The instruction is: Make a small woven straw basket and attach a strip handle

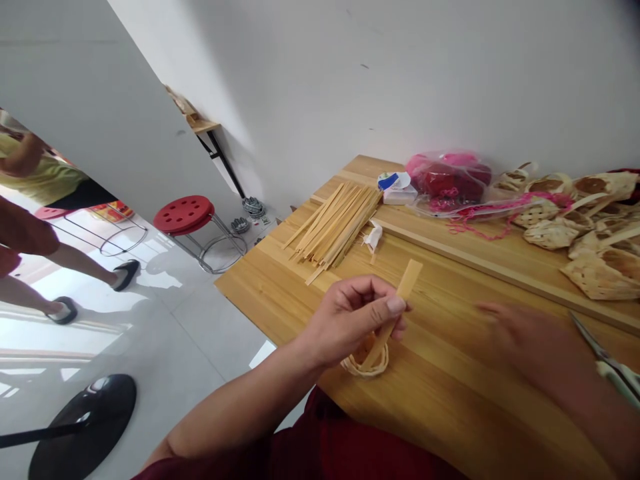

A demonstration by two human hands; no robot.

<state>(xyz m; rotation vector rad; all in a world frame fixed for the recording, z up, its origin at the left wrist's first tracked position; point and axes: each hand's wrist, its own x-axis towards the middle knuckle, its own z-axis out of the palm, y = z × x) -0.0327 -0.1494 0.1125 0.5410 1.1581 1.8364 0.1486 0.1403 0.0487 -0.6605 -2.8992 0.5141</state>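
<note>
My left hand [357, 317] pinches a flat, pale wooden strip [410, 279] between thumb and fingers. The strip slants up to the right, and its lower end reaches into a small woven basket [365, 368] with a braided-looking rim, partly hidden under my hand. Over the table on the right, my right hand [530, 340] is smeared by motion, so its fingers do not show clearly. Scissors [607, 360] with pale green handles lie by the right forearm. A pile of similar strips [340, 227] rests beyond my left hand.
On the wooden table [450, 400] a raised wooden edge [475, 260] runs across the back. Behind it sit a plastic bag of pink and red material [450, 180] and several woven baskets [605, 273]. A crumpled white tissue [373, 235] lies near the strips. Left stand a red stool [183, 213] and a person [30, 233].
</note>
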